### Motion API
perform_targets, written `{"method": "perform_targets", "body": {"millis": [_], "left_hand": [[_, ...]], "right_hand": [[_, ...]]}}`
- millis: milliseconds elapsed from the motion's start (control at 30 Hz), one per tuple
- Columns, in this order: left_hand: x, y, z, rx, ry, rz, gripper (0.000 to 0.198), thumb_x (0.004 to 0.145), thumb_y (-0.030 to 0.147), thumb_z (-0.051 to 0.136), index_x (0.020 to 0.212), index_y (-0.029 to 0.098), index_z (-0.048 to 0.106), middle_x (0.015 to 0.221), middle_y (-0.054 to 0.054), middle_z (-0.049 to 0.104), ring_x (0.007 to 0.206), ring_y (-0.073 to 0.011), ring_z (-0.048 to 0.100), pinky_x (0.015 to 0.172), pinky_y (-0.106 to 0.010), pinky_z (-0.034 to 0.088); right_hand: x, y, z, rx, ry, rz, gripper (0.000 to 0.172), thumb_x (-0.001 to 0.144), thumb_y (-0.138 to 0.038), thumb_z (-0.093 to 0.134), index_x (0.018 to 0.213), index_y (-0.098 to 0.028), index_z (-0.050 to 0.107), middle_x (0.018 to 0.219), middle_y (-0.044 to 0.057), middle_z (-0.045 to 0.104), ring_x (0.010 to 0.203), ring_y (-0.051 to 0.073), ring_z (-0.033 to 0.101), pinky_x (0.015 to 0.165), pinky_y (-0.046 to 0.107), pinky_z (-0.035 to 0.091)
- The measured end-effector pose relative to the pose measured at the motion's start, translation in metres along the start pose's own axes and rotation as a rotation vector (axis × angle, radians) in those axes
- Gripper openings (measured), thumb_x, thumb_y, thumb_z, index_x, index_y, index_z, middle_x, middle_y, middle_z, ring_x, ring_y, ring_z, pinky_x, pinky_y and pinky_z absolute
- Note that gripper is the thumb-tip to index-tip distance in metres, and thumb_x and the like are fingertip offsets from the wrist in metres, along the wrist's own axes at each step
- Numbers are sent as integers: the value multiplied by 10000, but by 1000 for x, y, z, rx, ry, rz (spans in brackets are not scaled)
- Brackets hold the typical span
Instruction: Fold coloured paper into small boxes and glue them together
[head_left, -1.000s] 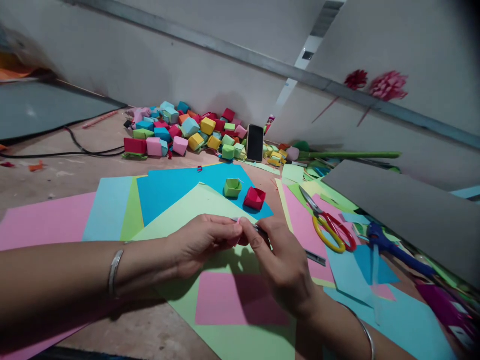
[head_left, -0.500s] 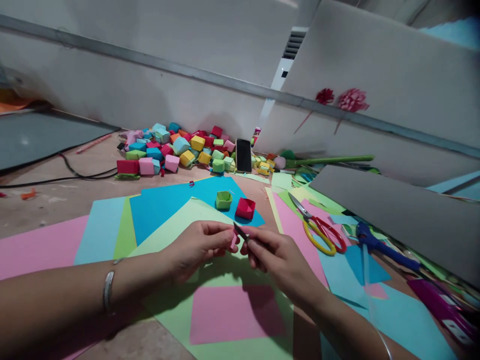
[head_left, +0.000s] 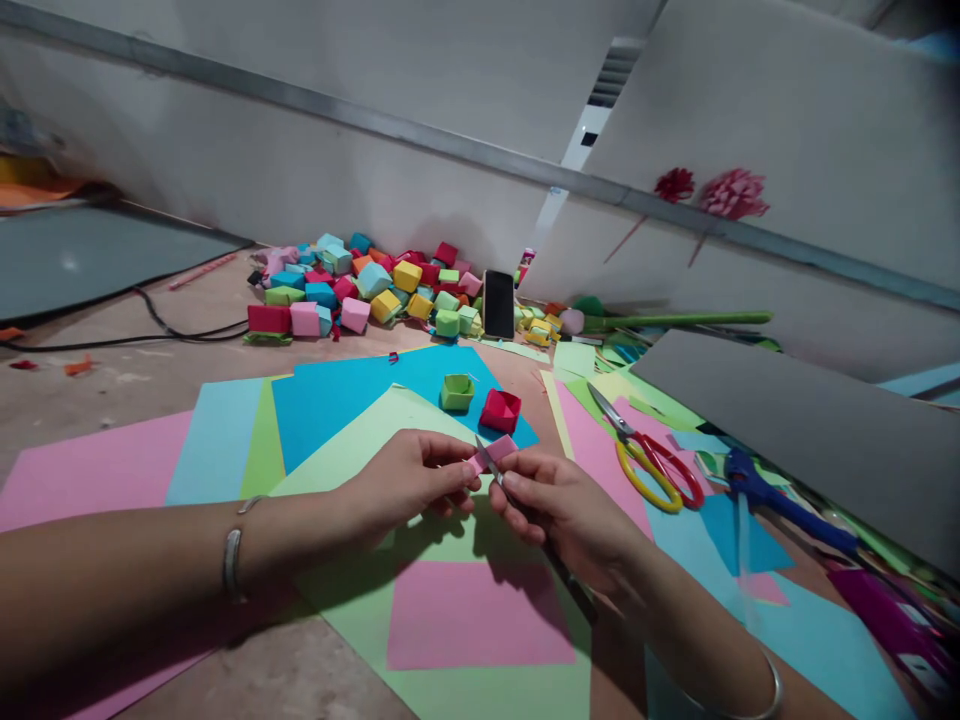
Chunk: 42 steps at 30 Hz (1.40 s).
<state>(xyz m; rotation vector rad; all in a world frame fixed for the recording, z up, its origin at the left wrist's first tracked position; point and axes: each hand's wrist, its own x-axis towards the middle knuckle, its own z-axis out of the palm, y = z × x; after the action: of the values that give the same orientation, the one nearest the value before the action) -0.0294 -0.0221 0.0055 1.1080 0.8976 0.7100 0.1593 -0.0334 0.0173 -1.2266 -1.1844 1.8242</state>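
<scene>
Between my hands is a small pink paper strip (head_left: 504, 450), with its left end pinched in the fingers of my left hand (head_left: 420, 475). A slim dark knife (head_left: 570, 585) lies in the closed grip of my right hand (head_left: 559, 500). Its pointed blade crosses the strip, and the handle sticks out below the palm. Just beyond my fingers sit a small green paper box (head_left: 457, 392) and a red paper box (head_left: 500, 410), both open at the top. Below my hands a pink paper sheet (head_left: 480, 615) lies on light green paper (head_left: 360, 430).
Many coloured paper boxes (head_left: 375, 285) are heaped by the wall, beside a leaning phone (head_left: 499, 305). To the right are scissors (head_left: 649, 455), a blue glue gun (head_left: 787, 505), a purple tool (head_left: 892, 625) and a grey board (head_left: 795, 420). A black cable (head_left: 150, 338) runs at left.
The pink strip shows more fully now, extending to the right past the blade. The knife has turned, so its handle shows below my right hand. The view has shifted slightly.
</scene>
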Motion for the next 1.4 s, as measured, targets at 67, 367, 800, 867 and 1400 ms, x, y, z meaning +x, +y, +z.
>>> {"method": "perform_targets", "body": {"millis": [67,367,800,867,1400], "left_hand": [[1,1,-1,-3,34,0,239,775,347,719,787,109,696,695,-52,667,551,-98,569,511,-210,413],[3,5,-6,-76,217,64,214,767,308,707,839,184,549,689,-10,652,620,-139,642,596,-258,492],[-4,-4,-11,687,225,618,129,741,118,540,786,213,614,707,10,637,654,-134,555,621,-247,397],[-6,-5,-11,797,226,670,113,772,138,542,785,217,622,699,4,645,640,-138,555,612,-252,384],[-7,-8,-4,483,135,491,68,867,209,561,903,204,618,875,-22,714,842,-165,675,759,-255,502]], "right_hand": [[-4,-4,1,-59,0,0,267,773,-367,708,899,-152,616,681,-8,626,472,42,456,440,183,278],[-21,-34,-59,-1042,81,-224,92,884,-231,509,845,-202,587,726,27,675,616,153,611,581,278,465],[-19,-18,33,-313,122,-163,108,850,-282,596,840,-194,535,714,-2,631,657,140,642,577,257,489],[-14,-11,41,-186,135,-152,144,787,-222,649,787,-191,508,643,-30,605,615,113,604,575,235,457],[-9,12,31,-419,280,-407,164,767,-244,687,899,-173,622,775,26,664,707,153,621,660,301,485]]}}
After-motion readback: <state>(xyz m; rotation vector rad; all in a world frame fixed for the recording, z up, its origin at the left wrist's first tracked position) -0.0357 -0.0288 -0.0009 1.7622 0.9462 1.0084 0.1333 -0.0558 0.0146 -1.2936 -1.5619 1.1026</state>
